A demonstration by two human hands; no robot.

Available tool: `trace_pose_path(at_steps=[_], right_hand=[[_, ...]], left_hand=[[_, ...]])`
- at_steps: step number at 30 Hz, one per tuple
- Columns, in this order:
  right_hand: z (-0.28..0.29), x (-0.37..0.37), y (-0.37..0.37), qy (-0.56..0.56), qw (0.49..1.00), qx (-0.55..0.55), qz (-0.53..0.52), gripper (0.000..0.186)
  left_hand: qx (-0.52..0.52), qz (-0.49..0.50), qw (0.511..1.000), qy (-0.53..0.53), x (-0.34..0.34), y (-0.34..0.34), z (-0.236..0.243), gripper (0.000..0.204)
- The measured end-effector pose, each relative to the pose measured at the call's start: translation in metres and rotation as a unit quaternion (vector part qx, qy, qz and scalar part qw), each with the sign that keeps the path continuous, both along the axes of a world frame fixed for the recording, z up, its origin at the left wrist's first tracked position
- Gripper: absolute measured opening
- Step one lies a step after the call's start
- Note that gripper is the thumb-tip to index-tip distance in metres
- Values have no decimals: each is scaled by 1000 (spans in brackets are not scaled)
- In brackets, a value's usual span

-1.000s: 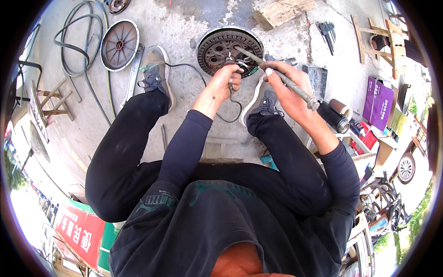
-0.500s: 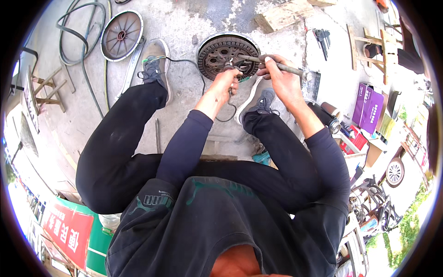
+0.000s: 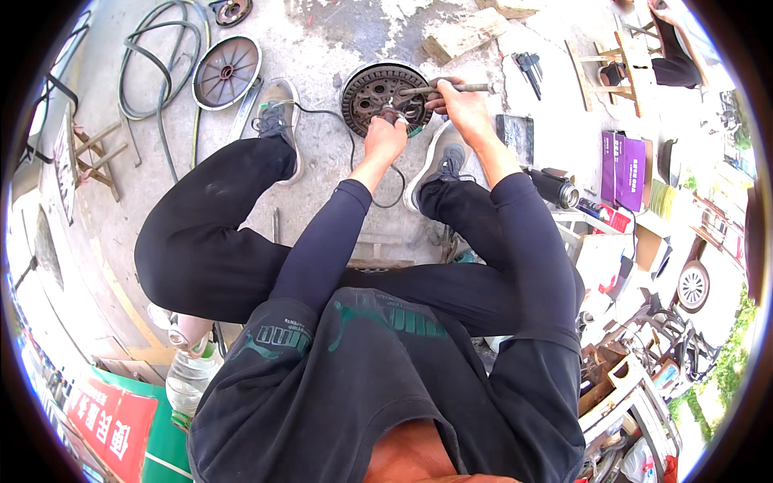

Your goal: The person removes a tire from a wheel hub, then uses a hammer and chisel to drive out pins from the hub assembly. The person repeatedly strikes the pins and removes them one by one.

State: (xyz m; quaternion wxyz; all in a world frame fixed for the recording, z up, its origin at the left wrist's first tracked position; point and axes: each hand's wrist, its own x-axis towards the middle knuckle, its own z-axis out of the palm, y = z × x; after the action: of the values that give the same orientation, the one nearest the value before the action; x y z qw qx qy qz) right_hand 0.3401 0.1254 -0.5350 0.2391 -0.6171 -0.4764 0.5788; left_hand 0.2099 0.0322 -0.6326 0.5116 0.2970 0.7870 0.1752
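Observation:
On the concrete between my feet lies a round motor hub (image 3: 361,98), with windings round its inner rim and holes in its plate. My left hand (image 3: 385,138) is closed at the hub's lower middle on a small dark part with a cable (image 3: 352,161); the part is mostly hidden by my fingers. My right hand (image 3: 455,105) grips a long metal rod (image 3: 483,88), which lies nearly level, its far end reaching into the hub.
A spoked cover (image 3: 227,72) and hose coils (image 3: 145,50) lie left; wood blocks (image 3: 456,35) lie beyond the hub. Rightward are black hex keys (image 3: 527,74), a metal tray (image 3: 514,137), a purple box (image 3: 624,169), a dark cylinder (image 3: 550,187) and another person (image 3: 672,68) near wooden stools.
My right hand has moved forward and up, and the rod has swung from slanting toward me to nearly level. My left hand stays at the hub, slightly shifted.

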Motion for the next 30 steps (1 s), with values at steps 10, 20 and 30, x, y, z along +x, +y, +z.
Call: trace_pose_path(at_steps=[10, 20, 30], right_hand=[[-23, 17, -22, 60, 994, 31, -81, 26], [-44, -2, 4, -71, 991, 111, -26, 28], [-45, -6, 8, -138, 980, 141, -3, 37]], left_hand=[[179, 7, 981, 70, 19, -41, 12, 70], [-37, -19, 961, -274, -9, -116, 2, 45], [146, -164, 956, 197, 13, -96, 49, 39]])
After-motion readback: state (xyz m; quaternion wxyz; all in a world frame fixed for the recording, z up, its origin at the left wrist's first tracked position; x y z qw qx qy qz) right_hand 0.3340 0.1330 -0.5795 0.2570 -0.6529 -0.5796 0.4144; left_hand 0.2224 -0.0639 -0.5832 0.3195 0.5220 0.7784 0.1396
